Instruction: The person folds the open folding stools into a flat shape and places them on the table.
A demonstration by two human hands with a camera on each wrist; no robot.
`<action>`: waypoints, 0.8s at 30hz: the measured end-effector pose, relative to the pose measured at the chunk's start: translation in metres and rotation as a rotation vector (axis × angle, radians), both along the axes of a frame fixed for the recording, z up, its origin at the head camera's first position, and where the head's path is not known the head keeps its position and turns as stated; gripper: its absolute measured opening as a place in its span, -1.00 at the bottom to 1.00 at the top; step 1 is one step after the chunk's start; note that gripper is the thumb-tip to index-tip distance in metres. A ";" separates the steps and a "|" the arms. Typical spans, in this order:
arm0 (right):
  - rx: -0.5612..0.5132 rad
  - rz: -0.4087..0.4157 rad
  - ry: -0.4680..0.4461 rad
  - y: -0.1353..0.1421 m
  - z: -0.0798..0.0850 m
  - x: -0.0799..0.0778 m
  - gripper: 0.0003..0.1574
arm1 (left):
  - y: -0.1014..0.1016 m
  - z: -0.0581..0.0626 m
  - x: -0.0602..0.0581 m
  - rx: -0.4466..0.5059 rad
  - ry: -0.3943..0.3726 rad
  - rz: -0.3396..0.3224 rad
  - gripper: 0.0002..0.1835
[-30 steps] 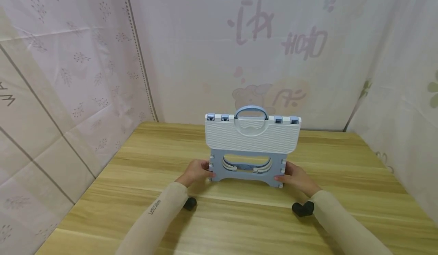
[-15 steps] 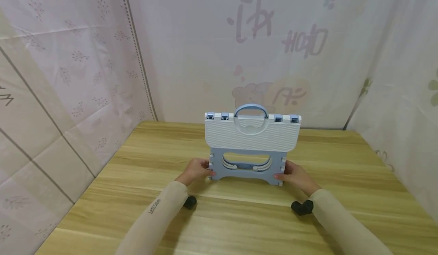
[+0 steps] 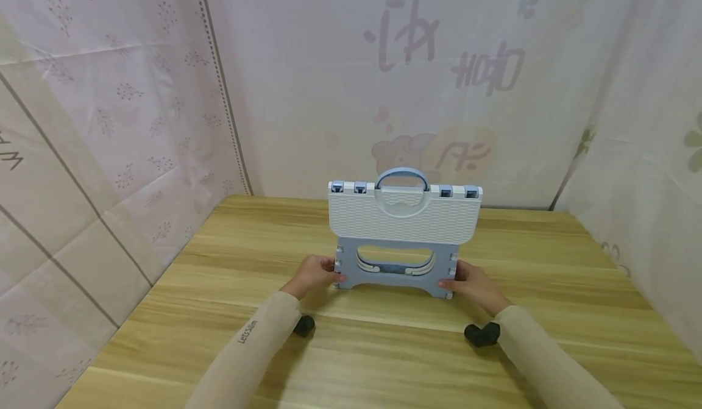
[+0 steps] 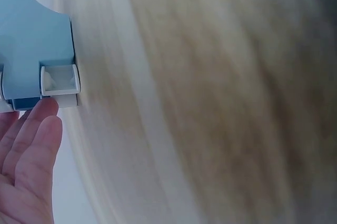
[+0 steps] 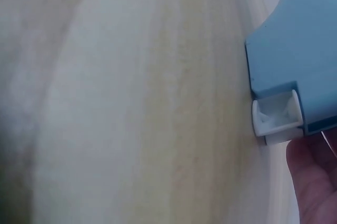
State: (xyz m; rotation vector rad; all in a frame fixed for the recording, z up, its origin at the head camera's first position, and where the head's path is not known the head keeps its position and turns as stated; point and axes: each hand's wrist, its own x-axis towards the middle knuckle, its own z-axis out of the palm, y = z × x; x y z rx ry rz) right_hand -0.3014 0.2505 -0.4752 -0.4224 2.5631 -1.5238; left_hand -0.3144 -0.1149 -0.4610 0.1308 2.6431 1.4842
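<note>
A folding step stool stands upright on the table in the head view. It has a white textured top panel, pale blue legs with an oval opening, and a blue carry handle at the top. My left hand holds the lower left edge of the blue leg panel, thumb in front. At the opposite lower edge, my right hand holds it likewise. In both wrist views, fingertips touch the side edge near a white hinge piece; a matching hinge piece shows on the right. Fingers behind the stool are hidden.
The wooden table extends around the stool. Pale printed curtains enclose it at the back and both sides. Black wrist-worn pieces protrude beside both beige sleeves.
</note>
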 end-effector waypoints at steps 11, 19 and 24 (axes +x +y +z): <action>-0.002 -0.016 0.016 -0.002 -0.001 -0.001 -0.22 | -0.001 0.004 0.000 0.005 -0.002 0.009 -0.68; 0.000 -0.008 0.003 -0.002 0.002 0.000 -0.20 | -0.002 0.003 -0.002 0.008 0.001 0.016 -0.70; 0.007 -0.006 0.007 -0.001 0.003 0.003 -0.18 | 0.001 -0.003 -0.002 0.000 0.066 -0.062 -0.66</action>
